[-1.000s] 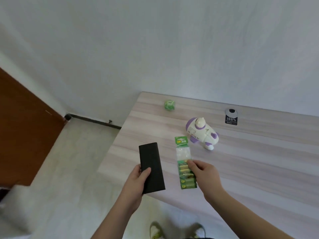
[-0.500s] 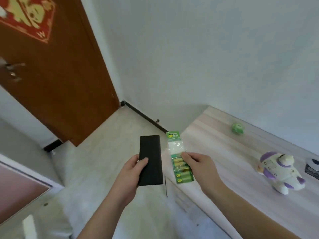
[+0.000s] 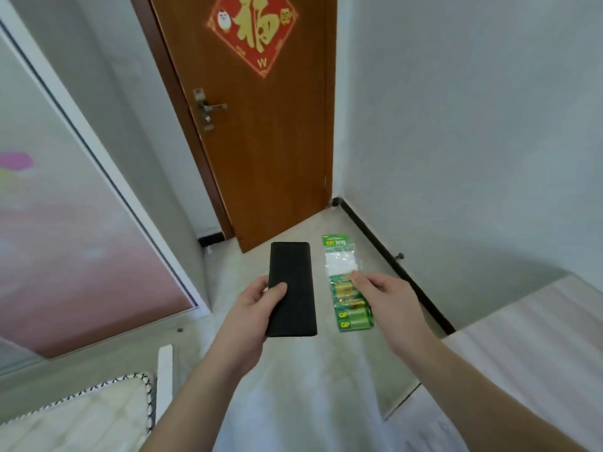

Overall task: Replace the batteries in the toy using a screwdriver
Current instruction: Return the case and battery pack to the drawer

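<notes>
While both hands are held out in front of the body above the pale floor (image 3: 293,380), each one grips its own item. The left hand (image 3: 253,308) is closed around a flat, matte black rectangular case (image 3: 292,288), thumb pressed on its front face and fingers wrapped behind its left edge; the case stands roughly upright, its top end pointing at the brown wooden door (image 3: 261,125). The right hand (image 3: 388,295) pinches a clear plastic pack of green and gold batteries (image 3: 347,285) by its right edge, thumb on the front. A green printed header tops the pack, a see-through empty stretch sits below it, and several batteries lie stacked crosswise in the lower half. Pack and case hang side by side, just apart. The light wood-grain table (image 3: 538,337) lies to the right, near the pack but not touching it.
</notes>
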Tool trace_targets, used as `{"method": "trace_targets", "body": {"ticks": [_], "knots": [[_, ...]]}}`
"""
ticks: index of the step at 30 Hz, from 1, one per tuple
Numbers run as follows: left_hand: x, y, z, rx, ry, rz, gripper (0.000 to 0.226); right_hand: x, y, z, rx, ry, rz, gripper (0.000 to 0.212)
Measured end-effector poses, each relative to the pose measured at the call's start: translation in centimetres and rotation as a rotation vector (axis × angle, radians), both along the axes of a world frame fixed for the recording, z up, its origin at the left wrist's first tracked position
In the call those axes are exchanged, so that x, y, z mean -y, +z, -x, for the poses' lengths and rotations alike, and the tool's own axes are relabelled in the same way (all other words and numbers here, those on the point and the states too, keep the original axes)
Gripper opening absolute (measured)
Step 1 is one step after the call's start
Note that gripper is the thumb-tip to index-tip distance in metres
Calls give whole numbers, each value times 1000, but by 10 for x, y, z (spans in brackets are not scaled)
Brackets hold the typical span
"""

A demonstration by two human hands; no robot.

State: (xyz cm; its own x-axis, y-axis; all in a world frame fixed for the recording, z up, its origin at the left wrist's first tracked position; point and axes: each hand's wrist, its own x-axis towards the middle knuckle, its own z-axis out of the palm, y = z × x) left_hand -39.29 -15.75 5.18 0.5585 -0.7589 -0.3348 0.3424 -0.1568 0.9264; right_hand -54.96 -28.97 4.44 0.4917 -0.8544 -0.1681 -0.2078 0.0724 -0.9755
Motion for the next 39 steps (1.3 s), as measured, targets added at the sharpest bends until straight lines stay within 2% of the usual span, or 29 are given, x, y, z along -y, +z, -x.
{"method": "trace_targets", "body": {"ticks": [9, 22, 28, 35, 39], "knots": [[25, -9, -56, -34, 187, -34, 25, 54, -17, -89, 15, 165, 20, 22], [87, -9, -112, -77, 477, -20, 23, 154, -29, -194, 44, 379, -63, 18], [65, -23, -140, -105, 594, -30, 26, 144, -43, -254, -1, 551, -109, 17], [15, -29, -210, -75, 729, 11, 23, 103, -47, -357, -15, 742, -84, 19], [-14, -31, -256, -69, 805, 24, 35, 74, -45, -422, -36, 837, -53, 21]]}}
